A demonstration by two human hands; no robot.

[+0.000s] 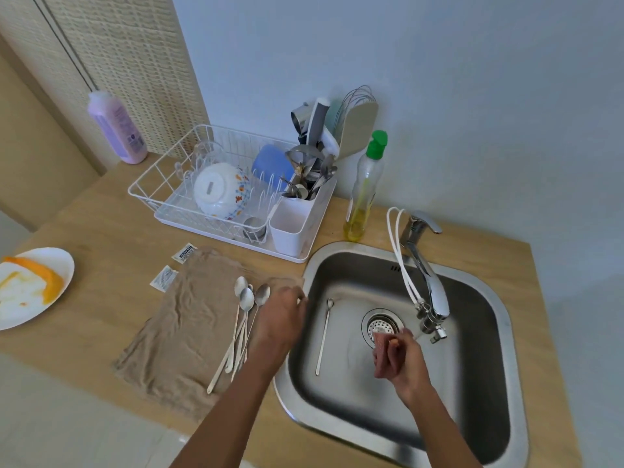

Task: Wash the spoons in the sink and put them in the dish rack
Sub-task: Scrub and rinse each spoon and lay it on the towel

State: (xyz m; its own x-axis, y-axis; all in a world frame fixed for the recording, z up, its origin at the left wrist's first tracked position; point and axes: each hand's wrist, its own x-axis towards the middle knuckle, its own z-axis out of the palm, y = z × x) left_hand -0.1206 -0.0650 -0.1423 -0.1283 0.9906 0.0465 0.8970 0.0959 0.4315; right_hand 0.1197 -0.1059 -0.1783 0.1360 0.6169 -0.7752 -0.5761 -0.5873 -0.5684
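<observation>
You have open room over the sink's [472, 352] left half, where one spoon [323, 336] lies. The faucet [429, 285] and hose [405, 276] overhang the right half. The dish rack's [148, 194] cutlery cup [290, 228] is crowded with utensils at the rear, open in front; the soap bottle [364, 187] stands just beside.

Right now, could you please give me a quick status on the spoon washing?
Right hand grips pink sponge over drain; left hand at towel edge, grip unclear. One spoon in sink, other spoons on towel. Dish rack path open.
</observation>
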